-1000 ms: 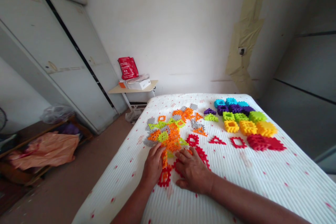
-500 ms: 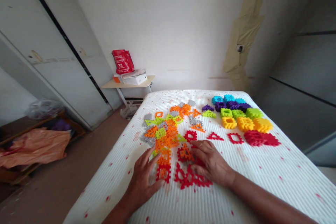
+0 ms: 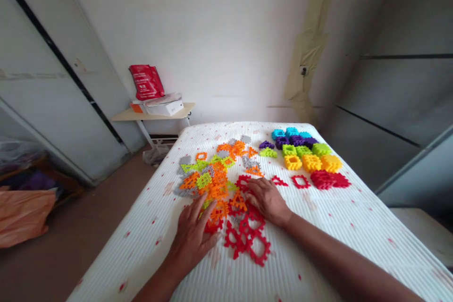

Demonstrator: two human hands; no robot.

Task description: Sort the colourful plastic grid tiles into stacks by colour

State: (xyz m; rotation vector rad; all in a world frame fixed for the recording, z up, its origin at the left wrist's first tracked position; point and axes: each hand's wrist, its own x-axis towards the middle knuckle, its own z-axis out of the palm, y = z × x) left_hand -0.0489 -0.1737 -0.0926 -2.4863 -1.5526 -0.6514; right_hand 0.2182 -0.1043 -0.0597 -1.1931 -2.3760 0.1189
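Note:
My left hand (image 3: 194, 232) is open, fingers apart, resting over the near left edge of a pile of toothed plastic tiles. Under its fingers lie orange tiles (image 3: 216, 188) and a partly covered red tile (image 3: 212, 226). My right hand (image 3: 269, 199) leans on the pile's right side, its fingers bent but apart. Its fingertips touch or hover by a red square frame tile (image 3: 242, 181) and an orange triangle tile (image 3: 238, 202). Its thumb is hidden. Between the hands and nearer me, several red tiles (image 3: 260, 249) overlap flat on the mattress.
On the mattress (image 3: 318, 255), sorted stacks stand at the right: blue (image 3: 292, 131), purple (image 3: 297, 140), green (image 3: 321, 149), yellow (image 3: 312, 163) and red (image 3: 323, 179). A red triangle (image 3: 279, 180) and red square (image 3: 300, 181) lie beside them. A small table (image 3: 123, 114) stands behind left.
My right hand has moved away from me, off the near red tiles, which have shifted and now show more openly. My left hand covers more of the red tile. The view has turned right.

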